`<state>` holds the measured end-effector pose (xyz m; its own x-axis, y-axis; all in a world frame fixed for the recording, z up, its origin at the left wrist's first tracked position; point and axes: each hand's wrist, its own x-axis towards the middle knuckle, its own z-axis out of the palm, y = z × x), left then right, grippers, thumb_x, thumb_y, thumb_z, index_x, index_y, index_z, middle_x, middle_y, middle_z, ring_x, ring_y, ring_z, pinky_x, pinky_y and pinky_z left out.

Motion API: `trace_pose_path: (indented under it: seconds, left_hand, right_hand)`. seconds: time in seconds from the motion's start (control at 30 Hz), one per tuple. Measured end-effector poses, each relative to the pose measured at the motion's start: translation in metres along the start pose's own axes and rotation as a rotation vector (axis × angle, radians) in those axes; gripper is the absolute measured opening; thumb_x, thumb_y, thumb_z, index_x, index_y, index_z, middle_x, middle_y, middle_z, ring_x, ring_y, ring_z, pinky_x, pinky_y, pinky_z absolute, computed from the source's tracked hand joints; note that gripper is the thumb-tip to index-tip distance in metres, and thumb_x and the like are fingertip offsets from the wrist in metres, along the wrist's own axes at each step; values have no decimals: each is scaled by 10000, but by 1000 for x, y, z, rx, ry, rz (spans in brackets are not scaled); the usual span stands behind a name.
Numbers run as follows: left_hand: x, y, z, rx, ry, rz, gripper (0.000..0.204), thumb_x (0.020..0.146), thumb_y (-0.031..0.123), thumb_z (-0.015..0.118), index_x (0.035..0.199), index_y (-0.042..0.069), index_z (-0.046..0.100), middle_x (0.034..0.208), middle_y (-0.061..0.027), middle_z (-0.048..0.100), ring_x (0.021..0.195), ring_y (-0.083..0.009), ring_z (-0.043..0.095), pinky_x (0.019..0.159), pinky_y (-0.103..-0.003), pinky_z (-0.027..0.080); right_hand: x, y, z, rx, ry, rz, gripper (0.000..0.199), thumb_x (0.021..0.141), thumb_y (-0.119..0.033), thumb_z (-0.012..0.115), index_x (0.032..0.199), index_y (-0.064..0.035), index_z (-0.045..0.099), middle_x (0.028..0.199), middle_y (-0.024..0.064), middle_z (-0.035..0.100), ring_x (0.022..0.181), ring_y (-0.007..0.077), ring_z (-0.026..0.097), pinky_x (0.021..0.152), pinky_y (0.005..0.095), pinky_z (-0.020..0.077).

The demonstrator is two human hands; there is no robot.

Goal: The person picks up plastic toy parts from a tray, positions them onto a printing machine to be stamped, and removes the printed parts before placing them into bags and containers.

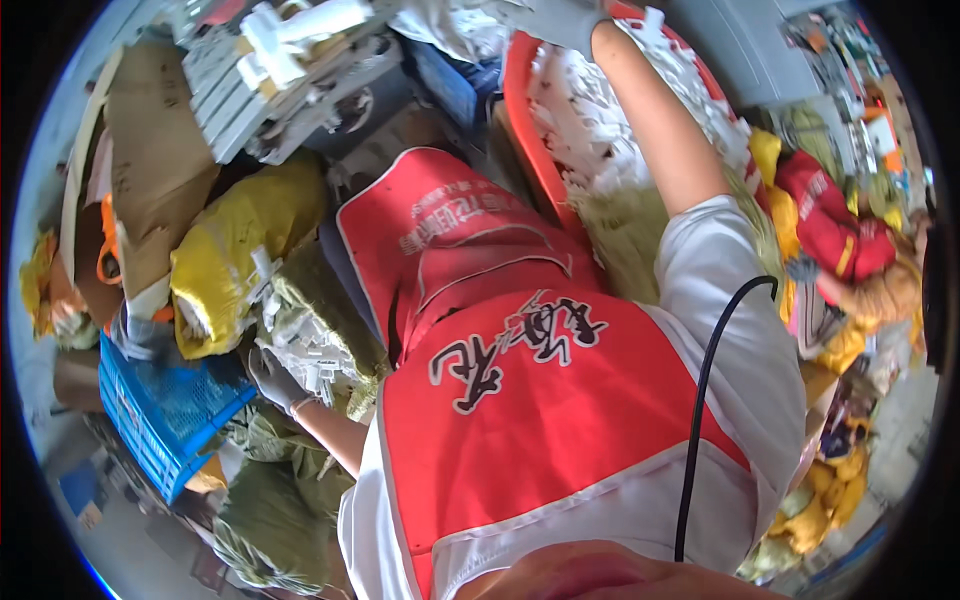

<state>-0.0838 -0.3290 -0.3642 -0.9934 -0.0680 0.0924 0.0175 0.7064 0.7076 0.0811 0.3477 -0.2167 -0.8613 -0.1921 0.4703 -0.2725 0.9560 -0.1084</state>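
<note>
My left hand [273,380], in a grey glove, is low on the left, at the edge of an open woven sack [345,300] of small white plastic pieces [310,362]. Its fingers look loosely stretched, with nothing visible between them. My right arm reaches up and forward across a red tub [520,95] heaped with white plastic pieces [580,125]. At its end my gloved right hand [562,20] is partly cut off by the top edge, beyond the tub's rim. Its fingers are too unclear to show whether they hold anything.
A blue plastic crate [150,420] and a yellow sack [235,250] stand on the left, near a large cardboard box [155,140]. Grey slatted surface [240,105] with white parts lies ahead. On the right a person in red [835,215] works among yellow bags [830,500].
</note>
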Motion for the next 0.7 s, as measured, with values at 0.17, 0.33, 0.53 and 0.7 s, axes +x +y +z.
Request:
trace_pose_path:
  seconds: [0.17, 0.33, 0.53, 0.7]
  left_hand:
    - [1, 19, 31, 14, -258, 154, 316, 921, 200, 534, 1138, -23, 591, 1137, -152, 623, 1012, -233, 602, 867, -323, 472]
    - [-7, 77, 58, 106, -367, 279, 295, 913, 175, 539, 1129, -14, 607, 1086, -119, 653, 977, -201, 612, 869, -310, 466]
    - [-20, 118, 76, 24, -430, 270, 276, 910, 163, 542, 1120, 4, 622, 1053, -98, 664, 960, -170, 614, 853, -290, 467]
    - [-22, 115, 88, 5, -498, 308, 243, 879, 80, 573, 1096, -18, 619, 1037, -113, 654, 921, -168, 620, 838, -291, 488]
  right_hand:
    - [-135, -10, 42, -50, -745, 768, 356, 870, -288, 473, 1159, -95, 552, 1106, 163, 610, 976, 340, 601, 845, 427, 474]
    - [-225, -57, 102, -248, -814, 866, 393, 807, -238, 513, 1190, -158, 545, 1150, 155, 570, 1022, 327, 585, 887, 441, 456]
    - [-216, -50, 125, -71, -530, 1191, 373, 840, -228, 499, 1205, -157, 530, 1329, 129, 459, 1136, 323, 537, 918, 437, 444]
    - [-189, -38, 139, -31, -735, 1264, 428, 791, -111, 544, 1219, -113, 535, 1242, 173, 544, 1124, 322, 553, 900, 411, 476]
